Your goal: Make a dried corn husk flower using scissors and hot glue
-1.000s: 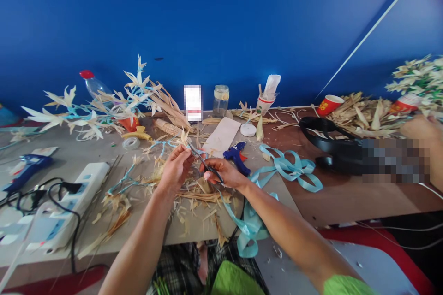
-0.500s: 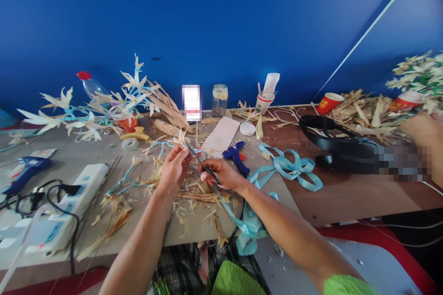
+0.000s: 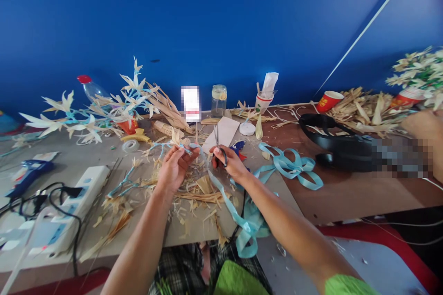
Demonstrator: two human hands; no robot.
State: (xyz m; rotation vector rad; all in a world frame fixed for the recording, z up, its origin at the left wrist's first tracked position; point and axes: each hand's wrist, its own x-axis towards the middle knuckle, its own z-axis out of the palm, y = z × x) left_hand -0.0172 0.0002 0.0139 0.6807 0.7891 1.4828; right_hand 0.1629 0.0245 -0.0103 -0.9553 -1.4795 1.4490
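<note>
My left hand [image 3: 174, 168] pinches a husk flower [image 3: 177, 137] by its stem, which is wrapped in light blue. A light blue ribbon [image 3: 226, 198] runs from beside those fingers down over the table's front edge. My right hand [image 3: 229, 163] is closed round the black handles of a pair of scissors [image 3: 217, 137], blades pointing up and away from the flower. Behind that hand lies a blue glue gun [image 3: 238, 147], partly hidden. Husk scraps [image 3: 204, 183] litter the table below both hands. Left of my left hand lies another blue-wrapped stem [image 3: 124, 179].
A white power strip [image 3: 81, 198] with black cords and a second glue gun [image 3: 29, 175] are at left. Husk flowers [image 3: 88, 124] stand behind. Looped ribbon [image 3: 294, 166] and a black strapped object [image 3: 332, 143] lie right. Another person's hand [image 3: 424, 131] is far right.
My right hand has drawn the scissors away from the flower to the right, and the blades now point more upright. The ribbon now stretches toward my left fingers. My left hand has barely moved.
</note>
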